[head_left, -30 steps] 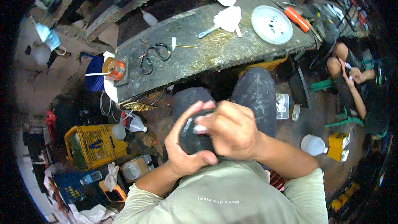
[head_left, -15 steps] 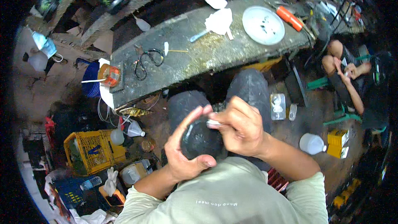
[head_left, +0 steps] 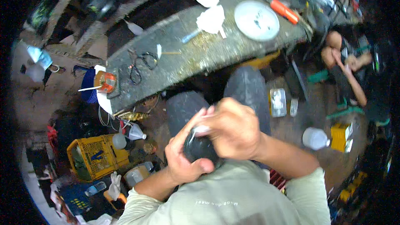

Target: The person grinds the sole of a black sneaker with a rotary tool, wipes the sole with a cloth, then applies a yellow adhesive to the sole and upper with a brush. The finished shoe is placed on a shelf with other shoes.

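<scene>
a: where are the hands?

b: close together in front of the shirt [head_left: 221, 191]. the left hand [head_left: 178, 158] wraps round a dark rounded thing [head_left: 201, 149], fingers along its far left side, thumb across its near side. the right hand [head_left: 236, 128] pinches a white scrap [head_left: 203, 131] at the thing's far end, though blur softens its fingertips.

a: so which hand is nearer to it?

b: the left, which has it in its curve. the thing lies just right of that palm, and the right hand comes over its far right edge from above.

a: and its long axis?

b: i cannot tell; it looks nearly round, and the right hand hides part of the rim.

a: what is beyond?

b: the dark trouser legs [head_left: 248, 89], knees apart, then the long bench [head_left: 171, 33]. on that, a pale dish [head_left: 241, 28] sits far right, beside an orange-handled tool [head_left: 284, 11]. well apart, a yellow crate [head_left: 96, 158] stands at left, and another person [head_left: 351, 73] sits at right.
</scene>
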The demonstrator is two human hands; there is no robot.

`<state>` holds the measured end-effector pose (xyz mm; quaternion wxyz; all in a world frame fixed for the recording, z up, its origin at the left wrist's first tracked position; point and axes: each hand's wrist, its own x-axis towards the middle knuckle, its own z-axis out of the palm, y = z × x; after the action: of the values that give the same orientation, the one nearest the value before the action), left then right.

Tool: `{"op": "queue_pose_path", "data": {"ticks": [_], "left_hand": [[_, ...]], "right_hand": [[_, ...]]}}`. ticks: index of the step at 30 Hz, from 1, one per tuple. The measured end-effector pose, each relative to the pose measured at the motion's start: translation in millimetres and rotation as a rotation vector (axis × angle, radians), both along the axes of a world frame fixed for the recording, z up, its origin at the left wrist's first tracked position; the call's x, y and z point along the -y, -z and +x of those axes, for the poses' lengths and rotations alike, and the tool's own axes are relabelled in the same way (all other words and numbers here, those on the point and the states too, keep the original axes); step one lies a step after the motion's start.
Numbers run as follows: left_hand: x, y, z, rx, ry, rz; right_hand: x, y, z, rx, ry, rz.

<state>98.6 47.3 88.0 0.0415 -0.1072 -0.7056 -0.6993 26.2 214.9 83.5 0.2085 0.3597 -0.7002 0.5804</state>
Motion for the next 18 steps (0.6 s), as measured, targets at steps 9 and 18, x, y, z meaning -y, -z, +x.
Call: {"op": "queue_pose_path", "data": {"ticks": [9,18], "left_hand": [[-3.0,-4.1,-1.9,0.113,0.054,-0.083],[-5.7,-6.0,-6.7,0.186,0.024,0.015]], "right_hand": [[0.6,7.3,2.6,-0.098,-0.098,0.084],[-6.0,1.2,6.9,0.071,0.028,0.024]]}}
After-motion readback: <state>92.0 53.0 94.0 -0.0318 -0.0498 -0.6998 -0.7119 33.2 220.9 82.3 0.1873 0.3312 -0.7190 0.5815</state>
